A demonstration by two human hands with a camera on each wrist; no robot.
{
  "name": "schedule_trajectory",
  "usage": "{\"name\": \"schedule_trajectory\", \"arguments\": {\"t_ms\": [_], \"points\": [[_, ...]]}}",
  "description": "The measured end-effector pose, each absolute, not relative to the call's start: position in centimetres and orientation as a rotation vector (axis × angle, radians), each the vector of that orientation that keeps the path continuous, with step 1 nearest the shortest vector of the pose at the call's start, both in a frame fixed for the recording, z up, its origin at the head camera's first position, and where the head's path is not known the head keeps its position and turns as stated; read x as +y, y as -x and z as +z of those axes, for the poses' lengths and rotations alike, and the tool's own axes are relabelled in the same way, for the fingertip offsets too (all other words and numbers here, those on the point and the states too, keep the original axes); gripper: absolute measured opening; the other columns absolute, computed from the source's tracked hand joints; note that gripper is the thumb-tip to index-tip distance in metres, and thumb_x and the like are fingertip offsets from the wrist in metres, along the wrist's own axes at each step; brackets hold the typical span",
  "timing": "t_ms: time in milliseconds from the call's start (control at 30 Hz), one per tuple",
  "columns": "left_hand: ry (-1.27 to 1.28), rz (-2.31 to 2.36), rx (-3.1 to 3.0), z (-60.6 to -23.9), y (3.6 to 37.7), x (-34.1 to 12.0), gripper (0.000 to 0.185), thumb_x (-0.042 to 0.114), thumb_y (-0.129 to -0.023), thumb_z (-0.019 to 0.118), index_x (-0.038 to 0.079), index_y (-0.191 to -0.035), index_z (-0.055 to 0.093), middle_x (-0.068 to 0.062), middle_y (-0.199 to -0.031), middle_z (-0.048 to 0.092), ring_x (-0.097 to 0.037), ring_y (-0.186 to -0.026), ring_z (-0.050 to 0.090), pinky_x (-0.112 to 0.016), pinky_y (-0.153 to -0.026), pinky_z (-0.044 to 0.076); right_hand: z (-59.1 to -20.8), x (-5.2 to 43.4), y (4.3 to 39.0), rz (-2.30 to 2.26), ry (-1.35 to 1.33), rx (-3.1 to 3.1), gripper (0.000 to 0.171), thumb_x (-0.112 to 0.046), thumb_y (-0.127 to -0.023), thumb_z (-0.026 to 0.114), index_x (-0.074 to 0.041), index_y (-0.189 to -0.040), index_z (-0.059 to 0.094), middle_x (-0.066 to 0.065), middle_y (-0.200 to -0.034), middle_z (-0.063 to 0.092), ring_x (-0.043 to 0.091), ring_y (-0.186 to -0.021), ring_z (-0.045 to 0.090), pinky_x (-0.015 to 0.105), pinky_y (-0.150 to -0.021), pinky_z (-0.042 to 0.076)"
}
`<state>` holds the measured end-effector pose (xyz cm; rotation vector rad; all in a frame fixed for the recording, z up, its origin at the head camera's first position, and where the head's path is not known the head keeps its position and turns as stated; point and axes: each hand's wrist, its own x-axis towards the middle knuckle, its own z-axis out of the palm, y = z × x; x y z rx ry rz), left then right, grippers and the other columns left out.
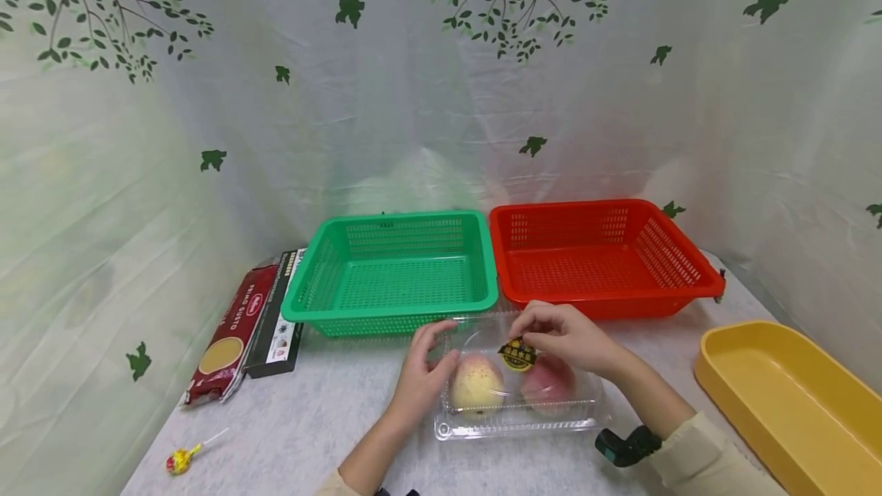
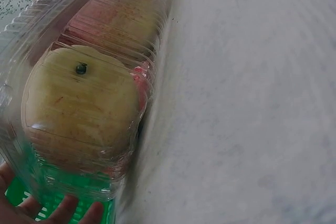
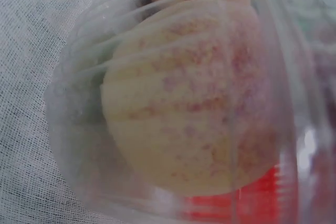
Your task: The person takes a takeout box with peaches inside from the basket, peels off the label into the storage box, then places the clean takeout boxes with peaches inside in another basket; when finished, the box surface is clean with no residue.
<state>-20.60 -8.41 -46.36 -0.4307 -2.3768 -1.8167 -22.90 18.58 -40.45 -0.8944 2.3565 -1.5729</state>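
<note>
Clear clamshell box (image 1: 518,404) lies lower centre, long axis left-right | left hand (image 1: 423,381) curls fingers round its left end | right hand (image 1: 568,339) pinches the lid's far edge | both equally near

Light: bright, even, soft; faint shadows only.
Glare: small highlights on the clear plastic box (image 1: 517,396).
Edges: head view bends outward.
Focus: both wrist views blurred, too close to the box.
</note>
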Motion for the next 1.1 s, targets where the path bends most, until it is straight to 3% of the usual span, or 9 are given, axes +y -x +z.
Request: {"name": "schedule_trajectory", "arguments": {"t_ms": [267,533,867,1100], "points": [[0.425,-1.811,-2.369,-46.5,20.7,-8.3,0.040,0.013,-0.094,0.062,0.019,-0.134,0.058,-0.007,-0.140,0.049,-0.042,-0.130,0.044,-0.054,-0.098,0.050,-39.9,19.0,22.8,-1.620,0.828,2.334,0.017,-0.012,-0.098,0.061,-0.008,-0.113,0.068,0.013,-0.112,0.066,0.028,-0.100,0.065,0.028,-0.084,0.060],[0.417,-1.813,-2.388,-46.4,20.6,-8.4,0.040,0.015,-0.095,0.062,0.021,-0.134,0.058,-0.007,-0.141,0.049,-0.042,-0.130,0.043,-0.054,-0.100,0.049,-38.1,20.1,22.4,-1.597,0.799,2.350,0.017,-0.015,-0.099,0.062,-0.015,-0.115,0.068,0.009,-0.115,0.067,0.028,-0.102,0.066,0.030,-0.085,0.061],[0.428,-1.823,-2.387,-46.3,20.6,-8.4,0.040,0.015,-0.096,0.061,0.019,-0.135,0.057,-0.008,-0.142,0.048,-0.043,-0.131,0.043,-0.055,-0.100,0.049,-35.6,24.8,21.9,-1.524,0.713,2.573,0.021,-0.017,-0.097,0.065,-0.013,-0.117,0.067,0.008,-0.114,0.068,0.019,-0.102,0.067,0.024,-0.084,0.060],[0.414,-1.826,-2.391,-46.4,20.6,-8.4,0.040,0.015,-0.096,0.061,0.018,-0.135,0.057,-0.007,-0.142,0.048,-0.043,-0.131,0.043,-0.055,-0.101,0.048,-34.5,28.9,21.4,-1.433,0.631,2.741,0.025,-0.015,-0.097,0.064,-0.012,-0.121,0.065,0.003,-0.115,0.069,0.005,-0.100,0.067,0.022,-0.080,0.060]]}}
